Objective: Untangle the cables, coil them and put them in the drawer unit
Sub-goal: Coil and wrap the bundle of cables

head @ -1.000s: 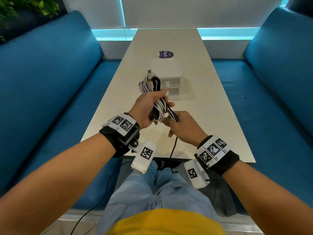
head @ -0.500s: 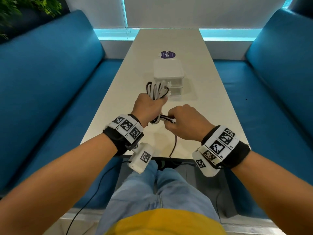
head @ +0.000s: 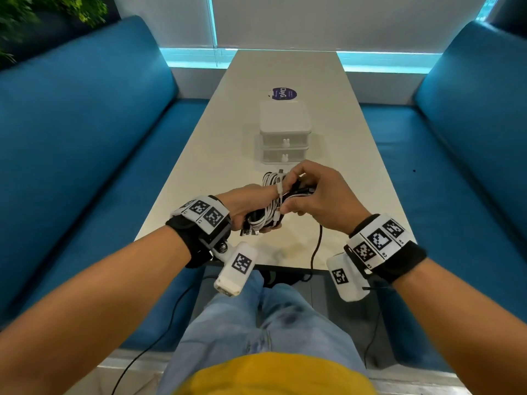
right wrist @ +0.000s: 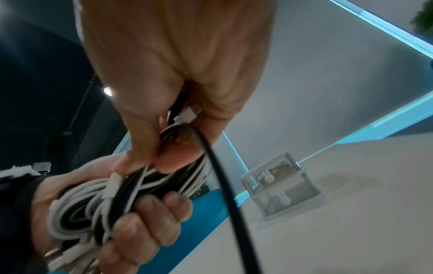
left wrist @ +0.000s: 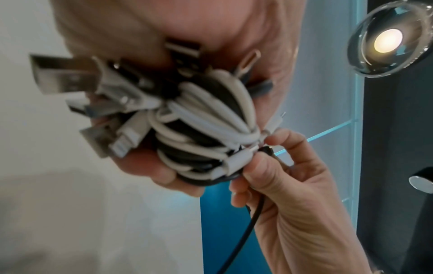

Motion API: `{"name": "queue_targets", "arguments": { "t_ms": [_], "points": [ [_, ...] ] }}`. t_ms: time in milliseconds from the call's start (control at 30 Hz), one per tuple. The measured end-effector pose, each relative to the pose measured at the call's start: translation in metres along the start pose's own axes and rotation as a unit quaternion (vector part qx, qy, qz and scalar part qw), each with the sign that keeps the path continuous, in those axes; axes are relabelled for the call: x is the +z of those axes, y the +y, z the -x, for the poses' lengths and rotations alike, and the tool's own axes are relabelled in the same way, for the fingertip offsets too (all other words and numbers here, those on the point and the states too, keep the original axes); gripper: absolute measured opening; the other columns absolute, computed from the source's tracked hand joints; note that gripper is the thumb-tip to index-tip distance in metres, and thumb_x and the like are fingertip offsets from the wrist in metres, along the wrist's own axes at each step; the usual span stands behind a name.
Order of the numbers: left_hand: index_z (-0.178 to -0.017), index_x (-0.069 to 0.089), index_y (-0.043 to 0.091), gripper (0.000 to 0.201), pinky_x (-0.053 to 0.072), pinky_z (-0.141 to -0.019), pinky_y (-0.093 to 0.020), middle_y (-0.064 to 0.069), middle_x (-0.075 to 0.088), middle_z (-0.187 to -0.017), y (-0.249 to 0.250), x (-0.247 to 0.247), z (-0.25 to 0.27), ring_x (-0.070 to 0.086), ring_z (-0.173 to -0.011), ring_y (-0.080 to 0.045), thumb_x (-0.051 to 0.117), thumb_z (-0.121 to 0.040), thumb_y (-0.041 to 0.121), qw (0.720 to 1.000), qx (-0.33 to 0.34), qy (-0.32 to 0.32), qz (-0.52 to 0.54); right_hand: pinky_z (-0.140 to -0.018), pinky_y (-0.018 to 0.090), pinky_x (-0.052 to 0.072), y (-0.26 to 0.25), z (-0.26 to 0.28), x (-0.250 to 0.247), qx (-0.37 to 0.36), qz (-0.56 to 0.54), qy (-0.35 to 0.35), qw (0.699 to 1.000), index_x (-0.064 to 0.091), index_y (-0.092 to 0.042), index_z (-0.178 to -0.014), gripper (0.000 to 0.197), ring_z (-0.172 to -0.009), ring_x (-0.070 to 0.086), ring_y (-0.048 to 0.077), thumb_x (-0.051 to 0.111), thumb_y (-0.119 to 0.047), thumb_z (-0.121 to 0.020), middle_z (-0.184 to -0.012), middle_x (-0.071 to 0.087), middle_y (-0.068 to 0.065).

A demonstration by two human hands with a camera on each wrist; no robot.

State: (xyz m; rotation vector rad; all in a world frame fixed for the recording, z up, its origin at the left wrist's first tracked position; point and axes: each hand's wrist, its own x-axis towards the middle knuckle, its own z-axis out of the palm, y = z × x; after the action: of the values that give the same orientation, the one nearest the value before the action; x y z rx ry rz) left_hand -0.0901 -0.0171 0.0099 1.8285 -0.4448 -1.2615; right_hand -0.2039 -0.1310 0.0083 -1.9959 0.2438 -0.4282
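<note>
My left hand (head: 256, 220) grips a coiled bundle of white and black cables (head: 269, 206) just above the near end of the white table (head: 216, 155). Several USB plugs stick out of the bundle (left wrist: 206, 129) at the wrist side. My right hand (head: 288, 195) reaches over the bundle's far end and pinches a loose black cable (head: 316, 246) against it. That black cable (right wrist: 225, 185) hangs down over the table's near edge. In the left wrist view the right hand's fingertips (left wrist: 262, 161) press at the coil's end. The white two-drawer unit (head: 285, 132) stands beyond the hands, both drawers closed.
A round purple sticker (head: 283, 94) lies on the table behind the drawer unit (right wrist: 281, 187). Blue sofas (head: 85, 138) run along both sides of the table. My knees in jeans (head: 268, 323) are under the near edge, with thin black wires trailing to the floor.
The bundle has dropped from upright to lying flatter and nearer the table. My right hand has swung from below the bundle up over its far end, carrying the black cable round it.
</note>
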Motion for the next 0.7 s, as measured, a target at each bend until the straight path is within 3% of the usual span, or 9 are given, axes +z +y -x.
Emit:
{"name": "queue_targets", "arguments": {
  "t_ms": [67, 267, 367, 467, 533, 600, 667, 700],
  "points": [
    [-0.093, 0.058, 0.009, 0.078, 0.046, -0.047, -0.023, -0.005, 0.057, -0.061, -0.002, -0.001, 0.001, 0.061, -0.058, -0.017, 0.049, -0.062, 0.08, 0.999, -0.007, -0.036, 0.007, -0.057, 0.037, 0.058, 0.001, 0.002, 0.003, 0.023, -0.03, 0.01, 0.999, 0.049, -0.018, -0.089, 0.048, -0.062, 0.066, 0.026, 0.085, 0.0, -0.063, -0.075, 0.069, 0.005],
    [-0.091, 0.06, 0.017, 0.088, 0.041, -0.047, -0.024, -0.004, 0.054, -0.066, -0.008, -0.003, 0.002, 0.054, -0.057, -0.02, 0.029, -0.059, 0.093, 0.991, -0.006, -0.114, 0.073, -0.057, 0.029, 0.056, -0.002, 0.006, 0.008, 0.042, -0.068, -0.002, 0.997, 0.04, -0.025, -0.092, 0.053, -0.061, 0.067, 0.015, 0.082, 0.0, -0.069, -0.079, 0.065, 0.009],
    [-0.098, 0.063, 0.017, 0.095, 0.042, -0.05, -0.026, -0.007, 0.056, -0.071, -0.01, -0.005, 0.001, 0.054, -0.06, -0.022, 0.03, -0.049, 0.093, 0.98, 0.012, -0.158, 0.119, -0.058, 0.032, 0.057, -0.003, 0.003, 0.004, 0.062, -0.076, -0.012, 0.995, 0.04, -0.023, -0.092, 0.053, -0.063, 0.066, 0.017, 0.081, 0.0, -0.07, -0.083, 0.065, 0.013],
    [-0.092, 0.067, 0.016, 0.097, 0.043, -0.054, -0.029, -0.008, 0.056, -0.074, -0.011, -0.007, 0.0, 0.053, -0.064, -0.022, 0.03, -0.047, 0.093, 0.97, 0.034, -0.185, 0.154, -0.06, 0.037, 0.059, -0.003, 0.001, -0.002, 0.079, -0.08, -0.019, 0.993, 0.042, -0.019, -0.093, 0.047, -0.063, 0.067, 0.022, 0.079, 0.002, -0.072, -0.085, 0.065, 0.015],
    [-0.096, 0.069, 0.017, 0.095, 0.046, -0.057, -0.031, -0.008, 0.06, -0.076, -0.013, -0.007, 0.001, 0.056, -0.068, -0.022, 0.04, -0.046, 0.092, 0.966, 0.059, -0.199, 0.157, -0.058, 0.035, 0.06, -0.002, 0.001, -0.004, 0.09, -0.088, -0.02, 0.992, 0.043, -0.013, -0.095, 0.043, -0.06, 0.067, 0.02, 0.077, 0.003, -0.074, -0.085, 0.066, 0.015],
    [-0.1, 0.068, 0.015, 0.089, 0.05, -0.058, -0.03, -0.008, 0.063, -0.078, -0.015, -0.008, 0.003, 0.061, -0.07, -0.021, 0.069, -0.04, 0.081, 0.964, 0.074, -0.211, 0.144, -0.056, 0.033, 0.059, -0.002, 0.002, -0.005, 0.097, -0.096, -0.014, 0.991, 0.045, -0.006, -0.097, 0.04, -0.058, 0.068, 0.019, 0.076, 0.005, -0.074, -0.082, 0.067, 0.014],
    [-0.094, 0.069, 0.014, 0.069, 0.05, -0.058, -0.027, -0.007, 0.062, -0.077, -0.017, -0.006, 0.003, 0.062, -0.069, -0.017, 0.093, -0.039, 0.048, 0.969, 0.088, -0.205, 0.106, -0.056, 0.032, 0.059, -0.001, 0.002, -0.005, 0.103, -0.099, -0.006, 0.99, 0.048, -0.002, -0.097, 0.037, -0.06, 0.068, 0.023, 0.076, 0.006, -0.074, -0.078, 0.067, 0.014],
    [-0.093, 0.067, 0.013, 0.054, 0.049, -0.058, -0.025, -0.007, 0.06, -0.076, -0.017, -0.005, 0.003, 0.061, -0.067, -0.015, 0.093, -0.048, 0.029, 0.974, 0.093, -0.193, 0.075, -0.056, 0.033, 0.059, 0.0, 0.001, -0.004, 0.105, -0.098, -0.003, 0.99, 0.049, -0.001, -0.097, 0.037, -0.061, 0.067, 0.026, 0.076, 0.006, -0.073, -0.076, 0.068, 0.015]
  ]
}}
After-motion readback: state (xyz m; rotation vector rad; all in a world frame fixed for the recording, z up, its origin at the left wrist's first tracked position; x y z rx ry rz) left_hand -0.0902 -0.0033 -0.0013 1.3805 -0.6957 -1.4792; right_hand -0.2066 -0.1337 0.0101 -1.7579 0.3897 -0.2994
